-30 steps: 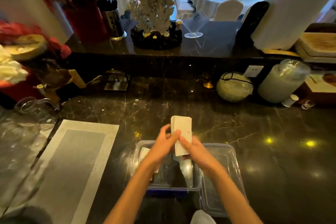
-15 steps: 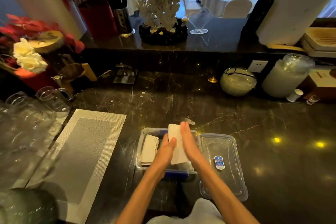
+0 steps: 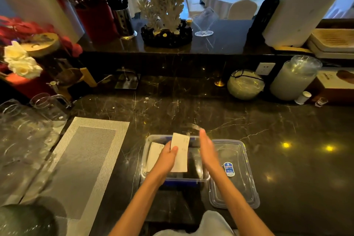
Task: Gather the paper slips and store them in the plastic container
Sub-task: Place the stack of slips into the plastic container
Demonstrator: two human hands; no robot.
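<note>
The dark marble counter (image 3: 249,124) fills my view, and at six o'clock on it, right in front of me, sits the plastic container (image 3: 146,140), clear-walled with a blue edge on its near side. Its lid (image 3: 247,193) lies flat on the counter at the container's three o'clock, touching or just beside it, label up. A woven placemat (image 3: 80,159) lies well apart at the container's nine o'clock.

My left hand (image 3: 164,161) is over the container, fingers closed on a stack of paper slips (image 3: 181,151), thumb on top, the rest curled beneath. The stack stands tilted, its far end pointing to twelve o'clock and rising above the rim. My right hand (image 3: 207,149) is at the stack's three o'clock, open and flat with fingers together, holding nothing and apart from the paper; it is blurred.

Another batch of slips (image 3: 154,153) already rests inside along the nine o'clock wall, partly behind my left hand.

I judge the step in hand is laying this stack down in the free space toward three o'clock. To do it well, I should lower the far end first, keep my thumb pressing so the slips do not fan out, and use my flat right palm to square the edge against the wall before letting go.
</note>
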